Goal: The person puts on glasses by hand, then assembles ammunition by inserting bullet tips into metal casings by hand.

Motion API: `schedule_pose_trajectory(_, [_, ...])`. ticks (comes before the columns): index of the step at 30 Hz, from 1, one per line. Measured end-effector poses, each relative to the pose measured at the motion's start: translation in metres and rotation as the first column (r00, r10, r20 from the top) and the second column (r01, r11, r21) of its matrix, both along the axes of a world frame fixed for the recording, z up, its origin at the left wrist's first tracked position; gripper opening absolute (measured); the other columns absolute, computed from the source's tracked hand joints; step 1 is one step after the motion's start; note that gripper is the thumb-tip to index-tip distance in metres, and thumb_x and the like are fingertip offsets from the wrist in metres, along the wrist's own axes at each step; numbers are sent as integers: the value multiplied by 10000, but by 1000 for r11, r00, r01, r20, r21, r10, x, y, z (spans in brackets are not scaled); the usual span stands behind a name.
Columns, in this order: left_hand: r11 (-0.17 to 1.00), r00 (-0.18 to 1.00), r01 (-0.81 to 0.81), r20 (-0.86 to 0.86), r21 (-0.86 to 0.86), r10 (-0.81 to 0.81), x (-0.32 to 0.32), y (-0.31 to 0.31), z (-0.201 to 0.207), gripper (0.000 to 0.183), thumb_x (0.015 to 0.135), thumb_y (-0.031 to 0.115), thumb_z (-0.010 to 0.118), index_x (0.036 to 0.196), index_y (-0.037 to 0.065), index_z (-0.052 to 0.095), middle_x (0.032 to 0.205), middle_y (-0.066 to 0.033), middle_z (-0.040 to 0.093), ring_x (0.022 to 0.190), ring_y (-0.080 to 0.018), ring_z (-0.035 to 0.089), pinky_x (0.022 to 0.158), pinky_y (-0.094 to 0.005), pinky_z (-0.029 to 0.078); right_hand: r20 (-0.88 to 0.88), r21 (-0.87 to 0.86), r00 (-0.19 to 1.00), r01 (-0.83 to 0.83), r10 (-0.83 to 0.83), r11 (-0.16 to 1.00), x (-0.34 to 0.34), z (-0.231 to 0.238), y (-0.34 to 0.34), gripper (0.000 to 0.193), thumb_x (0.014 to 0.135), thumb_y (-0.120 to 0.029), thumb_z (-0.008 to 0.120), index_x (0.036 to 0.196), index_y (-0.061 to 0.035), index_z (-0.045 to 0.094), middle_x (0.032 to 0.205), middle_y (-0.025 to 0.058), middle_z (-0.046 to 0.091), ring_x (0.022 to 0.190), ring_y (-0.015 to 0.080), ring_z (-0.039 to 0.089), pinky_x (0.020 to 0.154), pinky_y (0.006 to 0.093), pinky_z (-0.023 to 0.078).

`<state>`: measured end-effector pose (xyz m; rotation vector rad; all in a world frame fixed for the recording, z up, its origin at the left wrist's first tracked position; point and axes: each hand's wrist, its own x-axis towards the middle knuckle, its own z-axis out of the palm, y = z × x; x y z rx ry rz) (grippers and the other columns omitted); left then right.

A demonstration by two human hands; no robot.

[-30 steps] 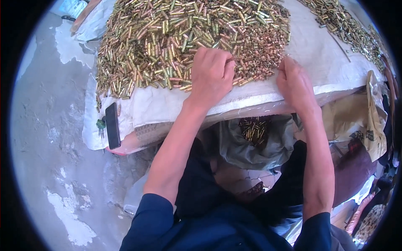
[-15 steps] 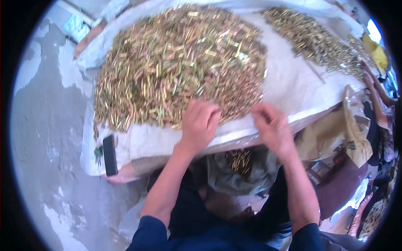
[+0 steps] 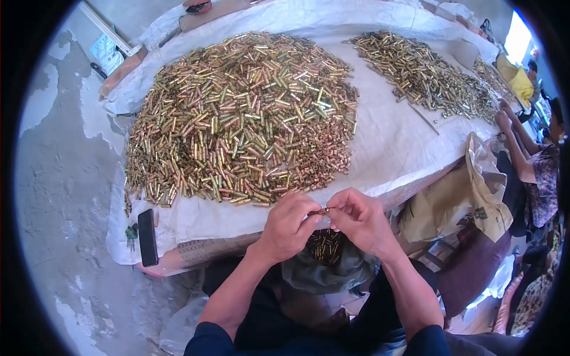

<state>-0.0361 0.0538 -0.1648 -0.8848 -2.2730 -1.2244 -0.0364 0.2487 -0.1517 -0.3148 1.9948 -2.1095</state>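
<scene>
A big heap of small brass and copper-coloured metal tubes (image 3: 243, 115) lies on a table covered with white woven sheeting (image 3: 392, 142). At the table's near edge my left hand (image 3: 291, 225) and my right hand (image 3: 359, 221) meet fingertip to fingertip. Together they pinch one small metal tube (image 3: 322, 210) between them. Below my hands a dark green bag (image 3: 323, 261) on my lap holds more of the tubes.
A black phone (image 3: 147, 237) lies at the table's near left corner. A second heap of tubes (image 3: 421, 71) lies at the far right, where another person's hand (image 3: 504, 115) works. A tan sack (image 3: 463, 196) hangs off the table's right edge. Grey concrete floor (image 3: 59, 178) is on the left.
My hands have left the heap, pulled back to the table's near edge and come together on one tube. The view has lifted, showing more of the table.
</scene>
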Motion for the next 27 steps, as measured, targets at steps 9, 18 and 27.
schedule_pose_trajectory(9, [879, 828, -137, 540, 456, -151, 10, -2, -3, 236, 929, 30, 641, 1154, -22, 590, 929, -108, 651, 765, -145, 635, 640, -287, 519, 51, -112, 998, 27, -21, 993, 6, -5, -9, 87, 949, -13, 610, 1031, 8, 589, 874, 10, 643, 743, 57, 608, 649, 204, 491])
schedule_pose_trajectory(18, [722, 732, -199, 591, 663, -340, 12, -3, -4, 152, 978, 81, 614, 1085, -19, 574, 829, -61, 639, 652, -89, 580, 566, -229, 473, 25, -143, 1000, 21, -18, 990, 15, -3, -21, 96, 965, -47, 617, 1030, 4, 569, 871, 26, 643, 755, 66, 615, 675, 213, 505])
schedule_pose_trajectory(27, [887, 864, -90, 478, 454, -157, 14, -9, -11, 147, 988, 95, 596, 1084, -15, 613, 791, -15, 599, 654, -61, 516, 569, -224, 427, -98, 6, 991, 97, -96, 995, 20, -6, -26, 94, 938, 1, 620, 1013, 13, 563, 848, 40, 640, 747, 80, 632, 649, 224, 518])
